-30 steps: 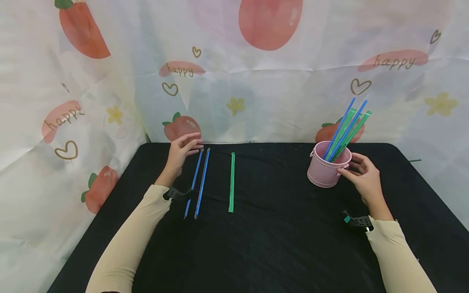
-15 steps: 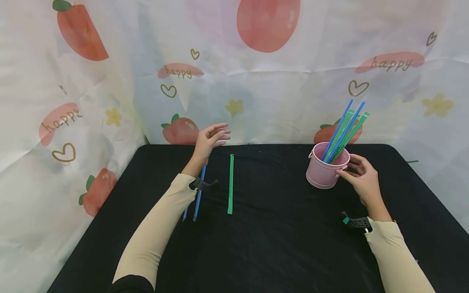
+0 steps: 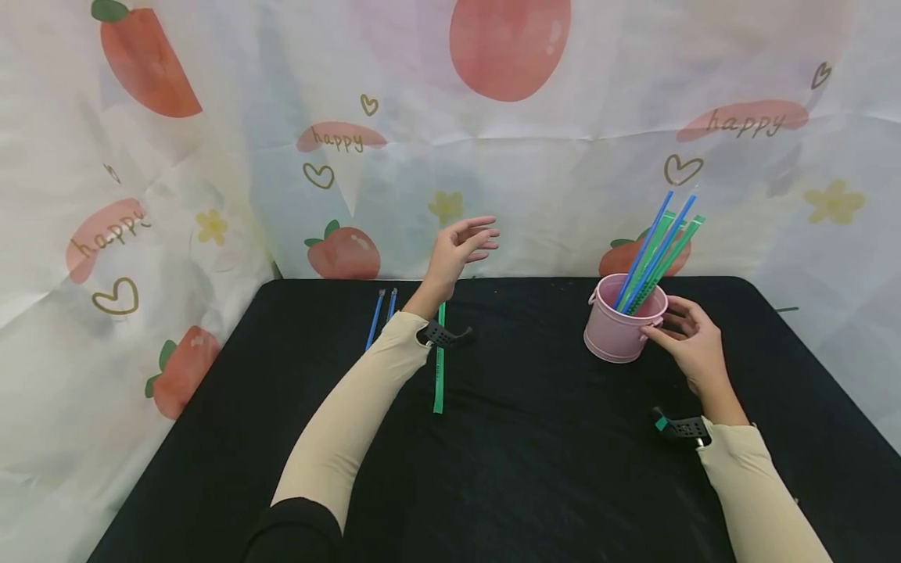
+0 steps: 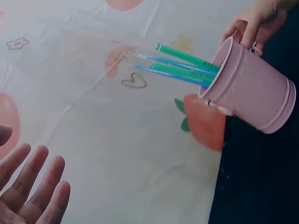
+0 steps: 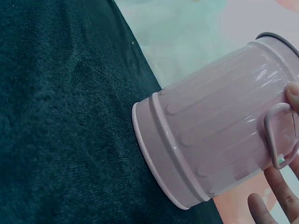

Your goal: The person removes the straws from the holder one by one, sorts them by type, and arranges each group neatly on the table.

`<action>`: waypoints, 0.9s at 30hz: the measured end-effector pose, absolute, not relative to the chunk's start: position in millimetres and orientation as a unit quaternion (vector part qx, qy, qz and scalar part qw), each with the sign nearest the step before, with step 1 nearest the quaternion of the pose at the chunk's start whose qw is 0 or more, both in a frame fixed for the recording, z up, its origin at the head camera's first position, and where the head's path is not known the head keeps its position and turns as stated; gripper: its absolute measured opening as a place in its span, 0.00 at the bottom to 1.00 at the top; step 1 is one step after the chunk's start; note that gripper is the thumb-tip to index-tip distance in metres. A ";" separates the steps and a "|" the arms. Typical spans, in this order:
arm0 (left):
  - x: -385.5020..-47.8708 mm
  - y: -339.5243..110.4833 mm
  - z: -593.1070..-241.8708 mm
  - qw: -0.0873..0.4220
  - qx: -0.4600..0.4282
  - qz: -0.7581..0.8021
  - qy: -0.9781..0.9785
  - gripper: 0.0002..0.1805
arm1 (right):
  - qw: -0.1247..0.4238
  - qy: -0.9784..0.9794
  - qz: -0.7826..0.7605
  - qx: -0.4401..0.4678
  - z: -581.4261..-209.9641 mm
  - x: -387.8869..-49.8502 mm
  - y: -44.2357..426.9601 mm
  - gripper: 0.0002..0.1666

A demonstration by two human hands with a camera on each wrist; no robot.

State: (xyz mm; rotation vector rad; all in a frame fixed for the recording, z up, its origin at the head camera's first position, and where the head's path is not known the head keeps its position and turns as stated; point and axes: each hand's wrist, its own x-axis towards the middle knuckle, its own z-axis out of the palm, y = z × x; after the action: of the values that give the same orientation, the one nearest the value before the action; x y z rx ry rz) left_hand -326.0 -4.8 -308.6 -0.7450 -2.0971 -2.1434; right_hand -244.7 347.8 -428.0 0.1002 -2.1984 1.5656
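Note:
My left hand (image 3: 459, 249) is raised over the far table edge, fingers extended and nothing in them. In the left wrist view, its fingers (image 4: 35, 186) are spread apart from the pink bucket (image 4: 254, 88). The right hand (image 3: 697, 344) holds the bucket (image 3: 619, 335) at its side handle, thumb in front and fingers behind. The bucket stands upright, with several blue straws (image 3: 660, 254) and green straws (image 3: 679, 254) leaning in it. Under the left forearm lie two blue straws (image 3: 375, 319), partly hidden, and a green straw (image 3: 439, 383) crossed by the wrist.
A black cloth covers the table (image 3: 521, 469). Behind it and to the left hangs a pale printed curtain (image 3: 549, 195) with fruit, hearts and lettering. Dark straps (image 3: 446, 336) circle both wrists.
My left hand has moved right and slightly up, from above the blue straws to past the green straw. The right hand and the bucket have stayed in place.

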 end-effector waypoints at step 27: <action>-344.4 129.6 -332.9 0.006 -0.289 -0.624 -0.726 0.15 | 0.217 -0.795 0.566 0.031 -426.0 -242.1 345.3 0.34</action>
State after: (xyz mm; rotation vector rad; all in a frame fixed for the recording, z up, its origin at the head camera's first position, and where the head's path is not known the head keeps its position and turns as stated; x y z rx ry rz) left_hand -344.4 129.6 -332.9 -0.9045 -2.2727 -1.9530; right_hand -242.1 345.3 -426.0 0.0856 -2.2018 1.5690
